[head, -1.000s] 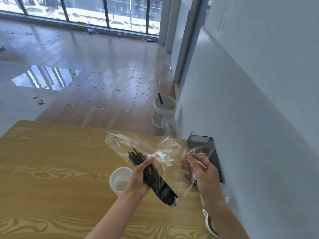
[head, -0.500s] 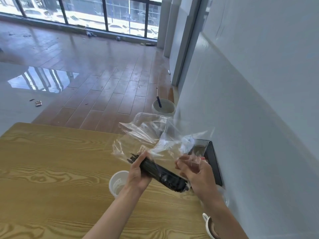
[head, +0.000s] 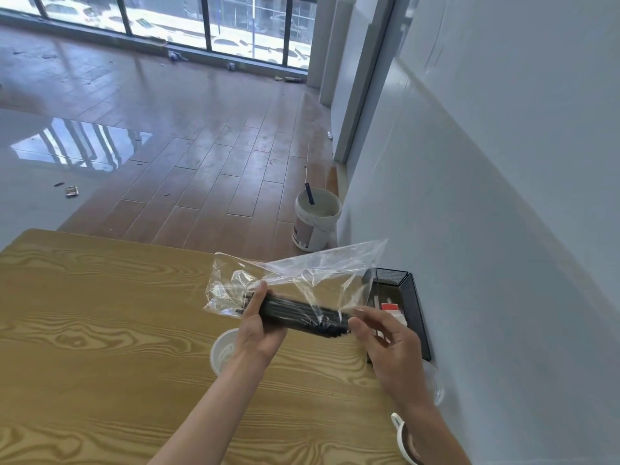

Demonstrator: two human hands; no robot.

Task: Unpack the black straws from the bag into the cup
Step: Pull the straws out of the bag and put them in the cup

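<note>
Clear bag [head: 295, 280] sheathes black straws [head: 298, 312]; left hand [head: 260, 330] clamps bundle level, right hand [head: 385, 344] half-open at 3 o'clock end (likely to draw them out); cup [head: 221, 352] beneath.

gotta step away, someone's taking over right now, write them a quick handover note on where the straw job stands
Left hand: gripping the bundle of black straws through the clear bag, held roughly level above the table.
Right hand: fingers at the bundle's right end, where the straw tips stick out; whether it grips them cannot be told.
Cup: white, upright on the table, just below the left hand; no straws visible in it.
Done: bag picked up.
Left: draw the straws out of the bag and stand them in the cup.
</note>
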